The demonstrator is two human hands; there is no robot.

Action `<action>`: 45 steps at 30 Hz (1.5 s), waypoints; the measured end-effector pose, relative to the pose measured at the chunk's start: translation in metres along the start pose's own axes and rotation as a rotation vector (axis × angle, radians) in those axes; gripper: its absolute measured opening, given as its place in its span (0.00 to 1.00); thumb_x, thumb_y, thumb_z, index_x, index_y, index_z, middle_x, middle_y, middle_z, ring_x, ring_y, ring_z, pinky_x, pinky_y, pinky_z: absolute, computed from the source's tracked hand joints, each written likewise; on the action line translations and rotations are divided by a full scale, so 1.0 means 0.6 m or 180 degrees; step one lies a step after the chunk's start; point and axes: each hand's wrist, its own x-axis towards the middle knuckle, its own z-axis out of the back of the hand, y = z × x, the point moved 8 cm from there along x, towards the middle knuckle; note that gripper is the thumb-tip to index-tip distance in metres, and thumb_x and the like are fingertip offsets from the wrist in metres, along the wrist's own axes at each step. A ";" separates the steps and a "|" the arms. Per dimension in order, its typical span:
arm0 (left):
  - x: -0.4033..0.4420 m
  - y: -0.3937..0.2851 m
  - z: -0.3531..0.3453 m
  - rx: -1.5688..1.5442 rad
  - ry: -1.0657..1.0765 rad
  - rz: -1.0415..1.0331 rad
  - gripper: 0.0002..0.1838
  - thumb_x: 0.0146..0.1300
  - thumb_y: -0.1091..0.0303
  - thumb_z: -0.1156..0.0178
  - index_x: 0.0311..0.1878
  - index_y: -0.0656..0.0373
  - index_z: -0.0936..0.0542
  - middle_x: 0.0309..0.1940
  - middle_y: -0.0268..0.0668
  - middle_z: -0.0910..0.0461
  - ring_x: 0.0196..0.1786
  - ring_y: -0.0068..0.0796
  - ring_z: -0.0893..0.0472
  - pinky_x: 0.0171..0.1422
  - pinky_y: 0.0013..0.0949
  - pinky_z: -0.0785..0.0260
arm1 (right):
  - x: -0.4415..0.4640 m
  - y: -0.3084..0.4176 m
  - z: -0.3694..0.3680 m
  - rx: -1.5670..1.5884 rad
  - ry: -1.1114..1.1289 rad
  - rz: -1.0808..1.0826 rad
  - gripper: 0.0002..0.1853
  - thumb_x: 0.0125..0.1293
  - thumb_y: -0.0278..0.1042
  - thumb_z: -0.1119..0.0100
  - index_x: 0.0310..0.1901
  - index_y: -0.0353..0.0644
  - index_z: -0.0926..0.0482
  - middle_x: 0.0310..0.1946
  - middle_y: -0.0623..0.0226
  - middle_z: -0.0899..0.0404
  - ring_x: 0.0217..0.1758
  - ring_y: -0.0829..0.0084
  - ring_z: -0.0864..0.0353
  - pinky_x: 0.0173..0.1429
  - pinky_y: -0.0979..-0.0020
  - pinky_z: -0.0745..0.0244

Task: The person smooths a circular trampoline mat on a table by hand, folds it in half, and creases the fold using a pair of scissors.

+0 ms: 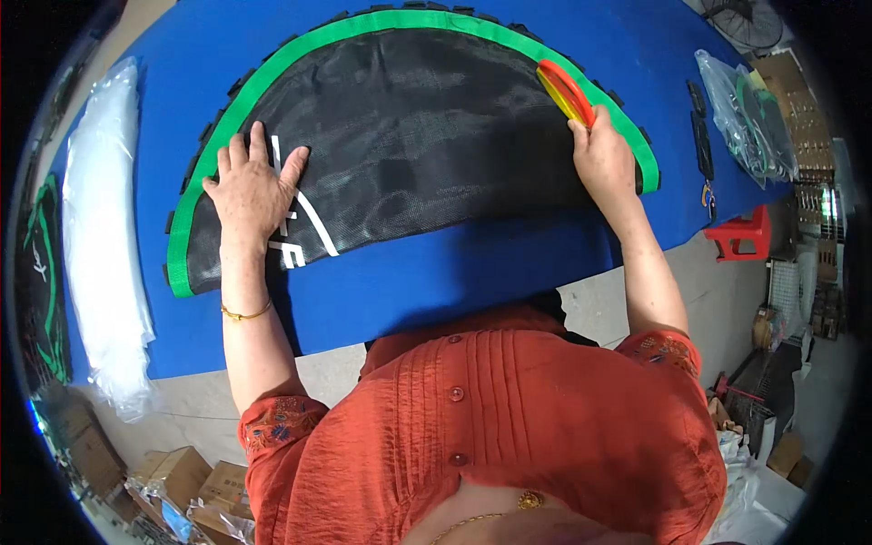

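A black mesh piece (427, 136) with a green border lies folded into a half circle on the blue table (391, 318). Dark tabs stick out along its curved edge, and white markings show near its left end. My left hand (250, 186) rests flat on the mesh at the left, fingers spread, beside the white lines. At the right end, my right hand (604, 159) is closed around a red and yellow tool (568, 91), which lies across the mesh close to the green border.
Stacked clear plastic bags (107, 227) lie at the left edge. On the right are a black strap with a metal clip (700, 136) and a bagged black and green item (749, 118). A red stool (740, 236) stands beyond the table. Cardboard boxes (177, 477) sit lower left.
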 end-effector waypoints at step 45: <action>-0.001 -0.001 0.002 0.0029 -0.0028 0.0057 0.50 0.75 0.22 0.51 0.84 0.54 0.32 0.79 0.48 0.31 0.82 0.52 0.32 0.78 0.77 0.39 | 0.087 0.043 -0.044 0.0370 -0.0255 0.0021 0.17 0.81 0.44 0.40 0.56 0.37 0.24 0.35 0.41 0.12 0.41 0.35 0.11 0.46 0.39 0.19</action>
